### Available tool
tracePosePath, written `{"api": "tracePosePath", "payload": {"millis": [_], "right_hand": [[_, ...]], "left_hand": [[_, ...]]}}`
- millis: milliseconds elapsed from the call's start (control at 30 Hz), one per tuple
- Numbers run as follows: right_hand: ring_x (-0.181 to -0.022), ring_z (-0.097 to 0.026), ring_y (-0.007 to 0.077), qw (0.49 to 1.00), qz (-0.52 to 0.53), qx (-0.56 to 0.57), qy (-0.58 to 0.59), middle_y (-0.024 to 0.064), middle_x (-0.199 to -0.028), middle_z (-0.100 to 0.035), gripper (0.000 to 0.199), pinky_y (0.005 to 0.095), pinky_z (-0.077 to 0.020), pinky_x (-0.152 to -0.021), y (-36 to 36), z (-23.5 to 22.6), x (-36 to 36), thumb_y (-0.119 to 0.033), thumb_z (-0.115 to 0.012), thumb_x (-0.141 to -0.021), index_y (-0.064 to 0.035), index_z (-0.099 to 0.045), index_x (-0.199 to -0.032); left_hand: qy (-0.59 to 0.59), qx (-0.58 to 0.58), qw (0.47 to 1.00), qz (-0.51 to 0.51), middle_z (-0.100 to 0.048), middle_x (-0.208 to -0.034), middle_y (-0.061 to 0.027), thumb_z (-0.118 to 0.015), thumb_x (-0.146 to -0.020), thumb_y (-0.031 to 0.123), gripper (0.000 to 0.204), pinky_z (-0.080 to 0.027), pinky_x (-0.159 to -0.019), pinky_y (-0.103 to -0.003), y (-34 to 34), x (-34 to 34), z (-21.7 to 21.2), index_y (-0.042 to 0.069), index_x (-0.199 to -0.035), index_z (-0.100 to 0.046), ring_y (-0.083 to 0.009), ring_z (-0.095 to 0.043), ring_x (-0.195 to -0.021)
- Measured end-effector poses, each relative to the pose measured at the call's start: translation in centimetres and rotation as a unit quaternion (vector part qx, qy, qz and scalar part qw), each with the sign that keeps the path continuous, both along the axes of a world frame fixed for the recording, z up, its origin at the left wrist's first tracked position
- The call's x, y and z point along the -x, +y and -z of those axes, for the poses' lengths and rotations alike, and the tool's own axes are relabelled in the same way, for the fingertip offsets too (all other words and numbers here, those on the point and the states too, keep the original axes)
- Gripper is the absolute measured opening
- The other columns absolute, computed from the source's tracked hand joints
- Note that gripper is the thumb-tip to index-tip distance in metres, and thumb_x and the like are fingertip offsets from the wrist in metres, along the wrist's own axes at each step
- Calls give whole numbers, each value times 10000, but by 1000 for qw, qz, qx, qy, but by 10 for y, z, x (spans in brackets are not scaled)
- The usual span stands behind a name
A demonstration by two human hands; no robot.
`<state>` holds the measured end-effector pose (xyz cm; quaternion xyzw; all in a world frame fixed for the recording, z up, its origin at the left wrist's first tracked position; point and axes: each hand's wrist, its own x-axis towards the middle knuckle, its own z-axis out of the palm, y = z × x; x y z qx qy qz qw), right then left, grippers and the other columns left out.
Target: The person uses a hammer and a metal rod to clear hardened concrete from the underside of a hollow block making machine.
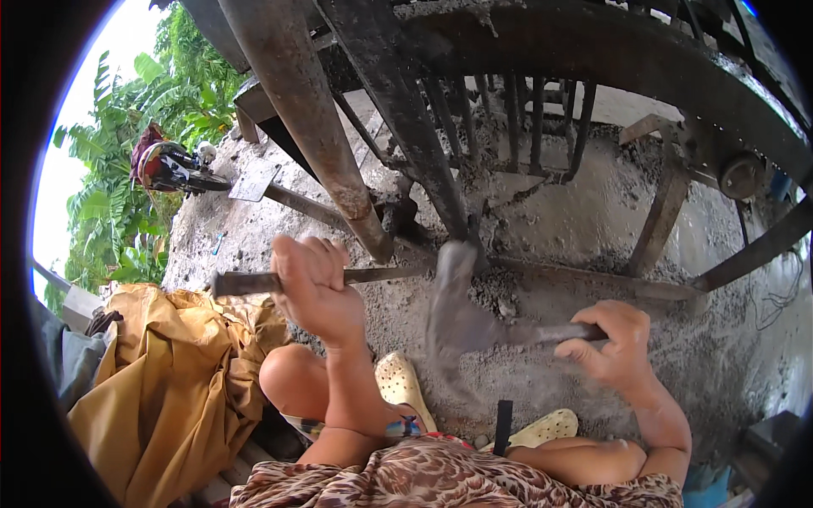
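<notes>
My left hand (pixel 315 284) is closed round a metal chisel (pixel 246 284) that lies roughly level. The chisel's thicker end sticks out to the left, and its thin shank runs right toward the foot of the dark steel frame (pixel 423 135). In my right hand (pixel 614 343) is the handle of a hammer (pixel 474 326). The hammer's head is smeared by motion and hangs between my two hands, apart from the chisel's thick end. Whether the chisel's tip touches the frame I cannot make out.
A rusty round pipe (pixel 313 118) slants down just beyond my left hand. Brown cloth (pixel 169 389) is heaped at the left. A low metal bar (pixel 593 279) crosses the wet, gritty concrete (pixel 542 364). Farther off stand a motorcycle (pixel 174 169) and green plants (pixel 110 203).
</notes>
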<state>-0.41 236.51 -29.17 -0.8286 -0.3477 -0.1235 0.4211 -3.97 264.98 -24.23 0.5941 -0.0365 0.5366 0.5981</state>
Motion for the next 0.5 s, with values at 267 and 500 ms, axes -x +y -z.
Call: {"api": "tracePosePath", "payload": {"millis": [267,500], "right_hand": [[-450,-380,64,893,91,-188,399,-34,-511,-432,506,229,-269,-411,-34,29,-10,-503,-564,-811,-24,-549,-648],[-445,-323,26,837,237,-265,417,-38,-505,-403,482,205,-229,-402,-86,59,14,-478,-484,-869,-54,-505,-641]], "left_hand": [[13,46,960,277,-248,-433,31,-252,-962,367,464,-265,-458,-268,-46,2,-1,141,-559,-301,-101,-208,-365],[1,-102,919,380,-273,-460,8,-296,-938,424,501,-274,-463,-270,-87,-34,53,110,-550,-336,-125,-218,-391]]}}
